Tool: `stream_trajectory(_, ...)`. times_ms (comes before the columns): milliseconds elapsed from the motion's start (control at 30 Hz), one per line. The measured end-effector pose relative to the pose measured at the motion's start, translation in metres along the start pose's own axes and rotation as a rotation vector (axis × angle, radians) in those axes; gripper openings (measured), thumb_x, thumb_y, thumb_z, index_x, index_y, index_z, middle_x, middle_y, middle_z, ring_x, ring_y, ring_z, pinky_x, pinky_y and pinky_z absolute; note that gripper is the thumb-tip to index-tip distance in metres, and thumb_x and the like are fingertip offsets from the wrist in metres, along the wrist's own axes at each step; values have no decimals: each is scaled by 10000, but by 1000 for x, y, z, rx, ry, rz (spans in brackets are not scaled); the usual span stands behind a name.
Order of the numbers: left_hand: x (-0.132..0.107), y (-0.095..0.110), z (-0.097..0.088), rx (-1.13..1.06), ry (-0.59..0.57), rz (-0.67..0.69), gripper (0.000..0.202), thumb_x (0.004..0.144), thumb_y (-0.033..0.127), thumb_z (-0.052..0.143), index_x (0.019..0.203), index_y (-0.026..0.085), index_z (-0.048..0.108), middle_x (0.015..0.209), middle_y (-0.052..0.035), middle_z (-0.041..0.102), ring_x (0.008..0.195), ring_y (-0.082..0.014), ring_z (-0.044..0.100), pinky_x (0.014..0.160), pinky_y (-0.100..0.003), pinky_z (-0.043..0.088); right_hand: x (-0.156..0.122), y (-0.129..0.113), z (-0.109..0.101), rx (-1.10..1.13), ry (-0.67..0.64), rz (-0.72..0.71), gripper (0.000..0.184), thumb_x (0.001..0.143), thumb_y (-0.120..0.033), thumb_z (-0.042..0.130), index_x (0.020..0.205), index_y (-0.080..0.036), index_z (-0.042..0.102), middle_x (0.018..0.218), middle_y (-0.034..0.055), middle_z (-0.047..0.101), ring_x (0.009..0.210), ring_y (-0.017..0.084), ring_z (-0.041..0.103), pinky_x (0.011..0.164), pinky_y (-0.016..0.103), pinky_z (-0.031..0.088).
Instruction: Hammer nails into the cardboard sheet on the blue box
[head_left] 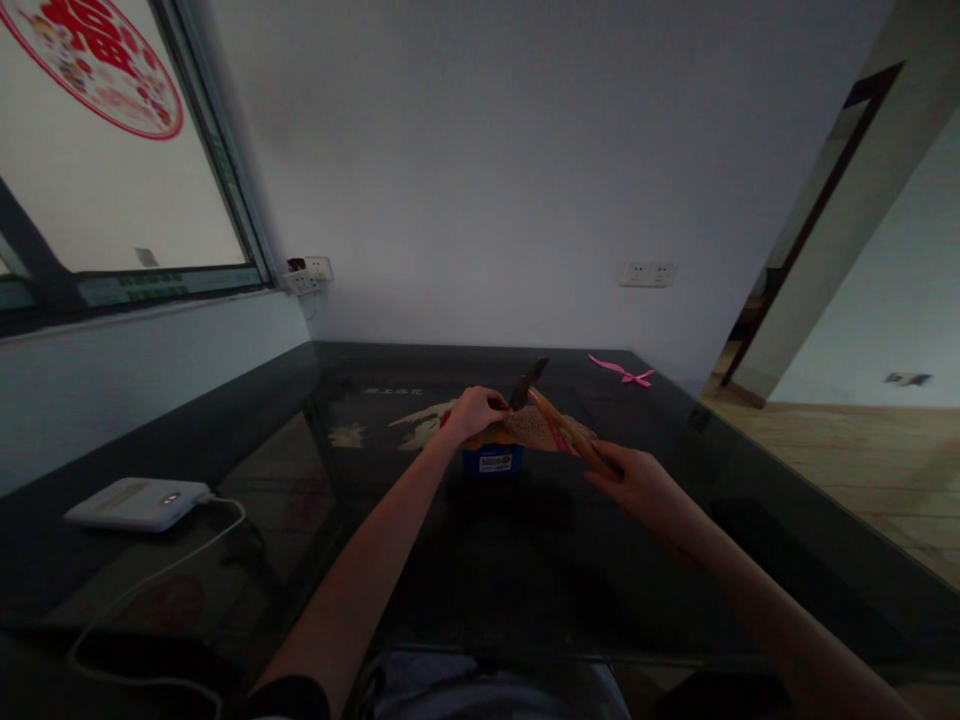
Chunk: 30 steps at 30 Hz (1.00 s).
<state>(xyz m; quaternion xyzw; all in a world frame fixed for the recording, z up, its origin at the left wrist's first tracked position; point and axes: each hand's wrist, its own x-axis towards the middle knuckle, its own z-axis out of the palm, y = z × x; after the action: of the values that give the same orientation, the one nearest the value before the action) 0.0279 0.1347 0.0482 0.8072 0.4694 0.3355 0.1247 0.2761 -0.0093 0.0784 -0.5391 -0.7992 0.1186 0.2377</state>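
My right hand is wrapped round the wooden handle of a hammer. Its dark metal head sits at the far end of the handle, close to my left fingertips. My left hand has its thumb and fingers pinched together; whatever they hold is too small and dark to make out. Below both hands lies a tan speckled piece with a reddish edge, partly covered by the hammer and my fingers. Under it shows a blue box with a white label, standing on the dark glossy table.
A white power bank with a white cable lies on the table's left side. Toward the back right is a pink ribbon. A grey wall with sockets rises behind the table; a window is at the left.
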Motion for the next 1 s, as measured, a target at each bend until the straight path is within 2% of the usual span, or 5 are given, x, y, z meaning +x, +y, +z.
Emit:
stream_trajectory(267,2,5,4,99,14,-62,291,675,394,643,848,172,718,773,-57,694,701,-182,610,636,-249,436,1,-1,-1,27,0,8,323,760,-261,497,1030,-136,624,788,55,672,599,162,577,536,240,391)
stream_trajectory(467,3,7,2,52,10,-36,265,686,344,633,867,168,714,824,-55,700,749,-185,615,675,-251,441,0,-2,-2,115,-37,63,379,752,-260,500,1091,-117,592,742,49,659,495,135,545,473,231,387)
stream_trajectory(733,-7,-8,-5,-184,50,67,271,660,228,657,918,146,665,773,-31,679,711,-142,619,660,-219,463,-1,-3,-5,204,-31,75,438,763,-286,495,1162,-111,542,719,30,636,463,135,539,440,237,404)
stream_trajectory(833,-9,-16,-8,-231,90,39,290,651,197,665,934,136,649,775,-37,676,725,-140,623,679,-225,473,0,-7,-8,223,-11,40,408,779,-296,490,1141,-121,555,695,20,621,457,125,525,436,230,399)
stream_trajectory(1000,-8,-19,-6,-285,51,-31,208,662,206,658,852,124,668,784,-55,686,718,-145,625,684,-240,480,5,-14,-10,218,3,2,400,793,-318,486,1132,-122,570,701,24,622,447,116,509,420,223,383)
